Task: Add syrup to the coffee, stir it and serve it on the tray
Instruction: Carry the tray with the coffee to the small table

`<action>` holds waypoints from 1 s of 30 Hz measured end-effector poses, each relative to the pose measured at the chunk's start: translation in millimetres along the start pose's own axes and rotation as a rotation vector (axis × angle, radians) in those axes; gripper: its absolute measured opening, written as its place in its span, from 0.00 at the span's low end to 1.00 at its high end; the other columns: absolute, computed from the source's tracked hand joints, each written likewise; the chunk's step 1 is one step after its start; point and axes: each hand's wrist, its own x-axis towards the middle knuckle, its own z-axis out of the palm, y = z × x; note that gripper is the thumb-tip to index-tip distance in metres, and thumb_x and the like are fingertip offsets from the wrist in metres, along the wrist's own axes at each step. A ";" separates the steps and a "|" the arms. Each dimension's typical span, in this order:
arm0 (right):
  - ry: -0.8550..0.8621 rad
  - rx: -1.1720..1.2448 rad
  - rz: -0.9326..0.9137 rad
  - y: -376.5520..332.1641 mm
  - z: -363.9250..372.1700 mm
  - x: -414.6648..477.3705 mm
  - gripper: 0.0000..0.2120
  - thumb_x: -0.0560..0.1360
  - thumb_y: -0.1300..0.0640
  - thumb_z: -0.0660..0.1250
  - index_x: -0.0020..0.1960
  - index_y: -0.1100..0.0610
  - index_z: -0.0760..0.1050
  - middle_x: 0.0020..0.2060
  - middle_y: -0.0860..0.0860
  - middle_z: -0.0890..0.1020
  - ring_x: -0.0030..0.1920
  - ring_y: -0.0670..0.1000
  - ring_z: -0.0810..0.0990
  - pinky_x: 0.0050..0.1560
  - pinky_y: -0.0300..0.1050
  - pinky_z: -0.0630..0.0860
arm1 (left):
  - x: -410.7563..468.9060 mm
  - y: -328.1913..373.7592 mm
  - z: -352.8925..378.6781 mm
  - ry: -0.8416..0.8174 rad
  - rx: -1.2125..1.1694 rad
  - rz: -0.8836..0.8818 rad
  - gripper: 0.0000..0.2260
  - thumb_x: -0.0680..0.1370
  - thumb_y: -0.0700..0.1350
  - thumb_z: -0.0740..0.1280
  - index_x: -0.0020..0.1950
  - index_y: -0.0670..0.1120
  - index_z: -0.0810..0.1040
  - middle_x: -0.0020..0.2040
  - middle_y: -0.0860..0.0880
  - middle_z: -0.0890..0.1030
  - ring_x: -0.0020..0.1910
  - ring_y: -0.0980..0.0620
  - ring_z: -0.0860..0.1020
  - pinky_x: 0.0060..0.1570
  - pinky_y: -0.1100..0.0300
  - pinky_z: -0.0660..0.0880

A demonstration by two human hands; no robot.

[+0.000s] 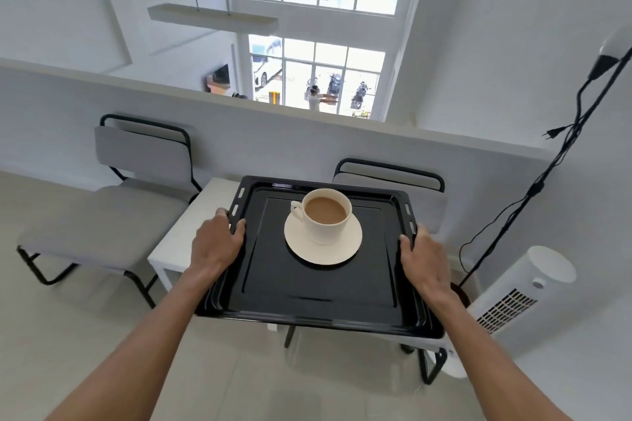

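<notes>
A black metal tray [318, 297] is held up in the air above a small white table [184, 236]. On its far half stands a white cup [325, 222] of milky brown coffee, upright on a white saucer [342, 253], with the handle pointing left. My left hand [215, 243] grips the tray's left rim, thumb over the edge. At the right rim my right hand [424, 260] grips the same way. No syrup bottle or spoon is in view.
A grey padded chair [113, 215] with a black frame stands left of the table, and another chair [390, 181] stands behind it. A white tower fan [513, 301] and a black stand with hanging cables [533, 191] are at the right. A low white wall runs behind.
</notes>
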 end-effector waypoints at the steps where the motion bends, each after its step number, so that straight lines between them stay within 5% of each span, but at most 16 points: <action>1: -0.004 -0.003 0.005 -9.7 8.1 6.1 0.18 0.85 0.55 0.61 0.67 0.67 0.73 0.42 0.59 0.85 0.46 0.62 0.85 0.47 0.57 0.82 | 10.8 -7.7 -1.7 -0.005 0.002 -0.007 0.12 0.80 0.51 0.66 0.48 0.44 0.71 0.31 0.53 0.72 0.30 0.48 0.71 0.32 0.55 0.65; 10: -0.040 0.024 -0.008 -82.0 80.3 63.2 0.19 0.85 0.55 0.62 0.70 0.66 0.71 0.43 0.60 0.85 0.46 0.61 0.86 0.48 0.59 0.84 | 101.7 -67.4 -6.0 -0.024 0.027 -0.026 0.16 0.81 0.52 0.65 0.55 0.39 0.76 0.43 0.39 0.84 0.44 0.35 0.82 0.39 0.52 0.72; 18: -0.035 0.023 -0.023 -134.5 144.2 118.9 0.21 0.85 0.54 0.62 0.72 0.66 0.71 0.45 0.62 0.86 0.48 0.63 0.86 0.49 0.59 0.83 | 175.5 -113.1 5.7 -0.012 -0.006 -0.064 0.16 0.81 0.51 0.65 0.57 0.38 0.77 0.43 0.38 0.84 0.43 0.35 0.82 0.39 0.53 0.70; 22: -0.039 0.029 -0.020 -156.3 182.1 151.6 0.19 0.85 0.54 0.62 0.69 0.66 0.72 0.42 0.60 0.85 0.43 0.61 0.85 0.44 0.55 0.82 | 217.1 -135.4 17.7 -0.026 -0.047 -0.073 0.19 0.80 0.54 0.66 0.59 0.39 0.78 0.45 0.41 0.85 0.45 0.37 0.83 0.46 0.48 0.79; 30: -0.047 0.066 0.029 -193.3 258.4 208.2 0.16 0.85 0.55 0.61 0.66 0.65 0.73 0.37 0.57 0.83 0.37 0.59 0.83 0.40 0.53 0.80 | 307.3 -180.8 49.9 -0.066 -0.054 -0.083 0.18 0.81 0.54 0.66 0.58 0.39 0.77 0.44 0.42 0.85 0.43 0.38 0.83 0.45 0.45 0.80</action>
